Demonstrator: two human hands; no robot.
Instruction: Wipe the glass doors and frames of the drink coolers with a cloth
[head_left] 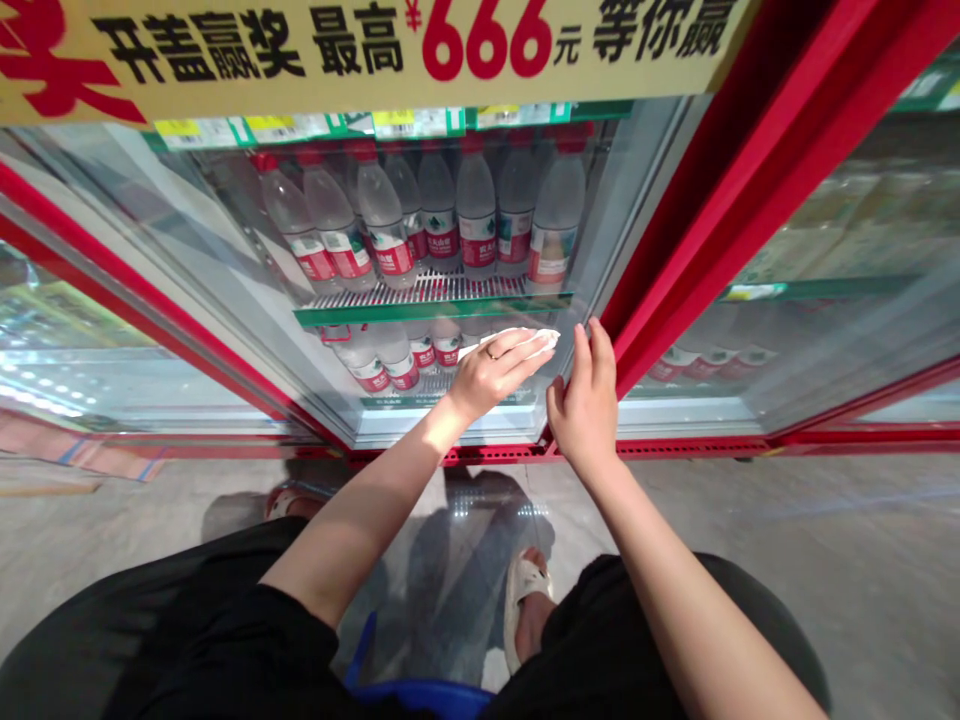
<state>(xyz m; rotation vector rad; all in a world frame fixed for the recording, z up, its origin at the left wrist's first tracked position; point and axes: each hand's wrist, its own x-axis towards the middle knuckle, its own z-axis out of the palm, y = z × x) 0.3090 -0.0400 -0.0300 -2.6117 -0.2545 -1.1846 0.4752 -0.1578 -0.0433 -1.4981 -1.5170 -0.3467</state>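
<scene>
My left hand [491, 372] presses a white cloth [545, 341] against the glass door [510, 395] of a drinks fridge, low on the pane, with a ring on one finger. Just to its right, my right hand [589, 400] has its fingers stretched upward near the right edge of that door, holding nothing. Behind the glass, several water bottles [390, 225] with red caps and red labels stand on a shelf [435, 308]. More bottles [401, 368] show on the level below, partly hidden by my left hand.
A yellow banner [360, 60] crosses the top of the door. Red frames [720, 190] separate it from neighbouring fridges. Below lie the grey floor [675, 510], my sandalled feet [525, 600] and a blue object [427, 697] between my legs.
</scene>
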